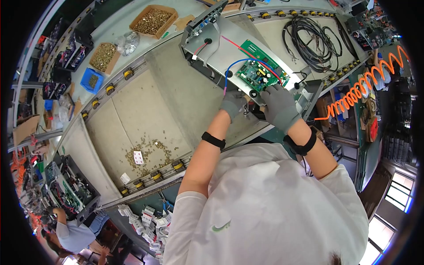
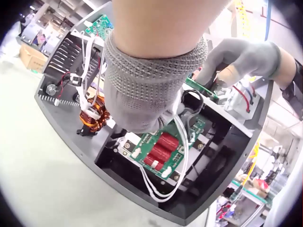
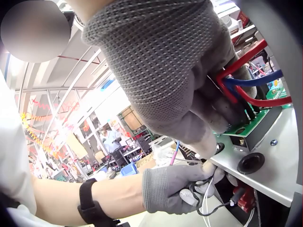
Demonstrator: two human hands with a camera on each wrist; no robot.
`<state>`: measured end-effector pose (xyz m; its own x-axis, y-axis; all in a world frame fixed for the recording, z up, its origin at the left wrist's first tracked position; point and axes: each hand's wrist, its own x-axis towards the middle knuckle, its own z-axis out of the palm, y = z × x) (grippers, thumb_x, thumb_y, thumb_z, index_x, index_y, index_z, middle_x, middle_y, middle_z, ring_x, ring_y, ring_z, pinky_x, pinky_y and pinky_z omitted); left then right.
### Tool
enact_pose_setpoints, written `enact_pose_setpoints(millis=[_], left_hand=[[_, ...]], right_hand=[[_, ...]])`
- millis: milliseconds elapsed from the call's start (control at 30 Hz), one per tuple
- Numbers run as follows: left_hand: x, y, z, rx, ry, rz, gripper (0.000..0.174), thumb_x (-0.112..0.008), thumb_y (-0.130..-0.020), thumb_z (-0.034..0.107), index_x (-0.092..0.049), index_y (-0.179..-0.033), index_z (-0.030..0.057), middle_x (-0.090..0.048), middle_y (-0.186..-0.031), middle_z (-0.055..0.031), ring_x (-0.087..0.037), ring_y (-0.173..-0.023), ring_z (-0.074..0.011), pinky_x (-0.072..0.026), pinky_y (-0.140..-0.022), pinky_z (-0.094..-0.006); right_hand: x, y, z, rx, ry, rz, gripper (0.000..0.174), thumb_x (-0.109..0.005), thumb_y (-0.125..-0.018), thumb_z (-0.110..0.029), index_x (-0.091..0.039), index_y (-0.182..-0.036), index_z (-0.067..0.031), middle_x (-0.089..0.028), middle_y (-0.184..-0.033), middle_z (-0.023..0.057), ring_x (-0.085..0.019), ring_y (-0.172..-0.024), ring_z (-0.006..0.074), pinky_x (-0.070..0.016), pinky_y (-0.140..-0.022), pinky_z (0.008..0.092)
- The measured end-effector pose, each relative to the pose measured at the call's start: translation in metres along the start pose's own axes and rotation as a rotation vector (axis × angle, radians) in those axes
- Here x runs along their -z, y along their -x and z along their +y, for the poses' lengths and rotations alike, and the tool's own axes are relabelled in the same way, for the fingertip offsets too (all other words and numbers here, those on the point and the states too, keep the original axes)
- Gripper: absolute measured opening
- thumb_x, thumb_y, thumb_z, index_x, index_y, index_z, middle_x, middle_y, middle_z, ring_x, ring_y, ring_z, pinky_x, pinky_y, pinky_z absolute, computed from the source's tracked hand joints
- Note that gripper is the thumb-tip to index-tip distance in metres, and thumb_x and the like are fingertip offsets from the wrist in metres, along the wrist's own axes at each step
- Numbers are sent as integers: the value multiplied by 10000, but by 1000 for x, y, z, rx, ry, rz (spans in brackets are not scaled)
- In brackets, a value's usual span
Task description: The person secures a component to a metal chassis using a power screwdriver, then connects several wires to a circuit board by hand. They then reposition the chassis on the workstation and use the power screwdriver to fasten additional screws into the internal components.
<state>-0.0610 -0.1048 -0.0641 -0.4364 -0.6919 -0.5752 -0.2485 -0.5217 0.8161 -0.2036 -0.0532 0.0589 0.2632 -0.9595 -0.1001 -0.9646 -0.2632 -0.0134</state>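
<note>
My gloved left hand [image 1: 233, 105] reaches under the near edge of a silvery metal plate [image 1: 223, 48]. In the right wrist view its curled fingers hold thin black and white wires [image 3: 205, 201] close below a black grommet [image 3: 251, 163]. Above the plate, my gloved right hand [image 1: 280, 106] bends over the edge of a green circuit board [image 1: 256, 73], beside red and blue wires [image 3: 246, 82]. Its thumb points down by the plate's edge; what its fingers hold cannot be told. Inside the dark housing [image 2: 142, 189] lies a lower board with red blocks [image 2: 161, 151], partly behind the left hand.
A copper coil [image 2: 93, 116] sits in the housing. Black cable coils [image 1: 313, 44] lie beyond the unit, on the bench. Scattered small fasteners [image 1: 152, 152] and a card [image 1: 138, 157] lie at the left. Boxes of fasteners [image 1: 152, 21] line the back. An orange coiled hose [image 1: 353, 92] hangs at right.
</note>
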Motion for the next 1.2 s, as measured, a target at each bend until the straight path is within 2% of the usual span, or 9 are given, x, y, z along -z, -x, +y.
enact_pose_setpoints(millis=[67,167,333,400,767,900,967,1100,1200], left_hand=[[-10,-7,-13,44,76,131,176,-584,-813,10,-618,-977,-46,-591,-731,-53,-529,-573,-111,-421,-480,-252],[-14,-8,-27,-52,454,6,145,-602,-824,28,-624,-939,-58,-572,-702,-49,-493,-559,-99,-379,-465,-246],[-8,-1,-22,-161,413,-53,123,-613,-839,43,-625,-910,-57,-568,-713,-45,-466,-554,-90,-360,-481,-234],[-8,1,-22,-164,340,-55,116,-615,-844,49,-627,-898,-52,-569,-713,-43,-466,-560,-89,-361,-491,-227],[-38,-9,-39,-135,828,15,379,-572,-872,23,-464,-1236,31,-560,-996,-75,-521,-680,-93,-416,-505,-217],[-33,-8,-41,-76,834,-74,419,-564,-879,23,-425,-1275,35,-540,-1037,-83,-530,-711,-101,-440,-526,-234],[-35,-8,-40,-63,853,6,338,-557,-829,-49,-511,-1150,44,-604,-888,-73,-514,-599,-87,-408,-475,-230],[-18,0,-43,-157,705,8,348,-571,-815,-48,-536,-1149,44,-610,-894,-74,-527,-634,-88,-426,-511,-232],[-6,11,-40,-178,480,84,330,-616,-876,164,-536,-1172,41,-600,-938,-60,-528,-687,-100,-437,-568,-242]], right_hand=[[-1,-3,-2,-5,13,-3,262,-655,-640,-106,-640,-897,-59,-585,-863,85,-557,-889,279,-481,-720,386],[-1,-6,0,0,14,18,215,-640,-646,-118,-645,-855,-65,-587,-829,88,-563,-869,281,-484,-706,390],[-3,-10,-4,-28,25,53,179,-626,-647,-115,-630,-824,-86,-584,-809,81,-556,-871,272,-474,-696,383],[-6,-11,-13,-48,169,254,144,-610,-666,-114,-603,-809,-97,-579,-821,69,-542,-888,259,-456,-696,370],[-16,-5,-17,15,196,406,197,-577,-718,-163,-605,-913,-153,-544,-1043,43,-513,-969,244,-435,-759,360],[-21,-10,-21,4,216,347,226,-588,-721,-185,-634,-942,-182,-550,-1140,48,-500,-1060,261,-441,-799,379],[-22,-14,-20,30,217,330,194,-586,-724,-191,-644,-908,-173,-547,-1151,50,-497,-1064,261,-436,-810,379],[-23,-17,-19,53,273,197,136,-583,-734,-203,-666,-828,-150,-530,-1192,51,-482,-1087,260,-419,-839,376],[-21,-17,-20,63,357,198,142,-579,-737,-203,-666,-832,-144,-519,-1205,48,-471,-1104,248,-415,-838,372]])
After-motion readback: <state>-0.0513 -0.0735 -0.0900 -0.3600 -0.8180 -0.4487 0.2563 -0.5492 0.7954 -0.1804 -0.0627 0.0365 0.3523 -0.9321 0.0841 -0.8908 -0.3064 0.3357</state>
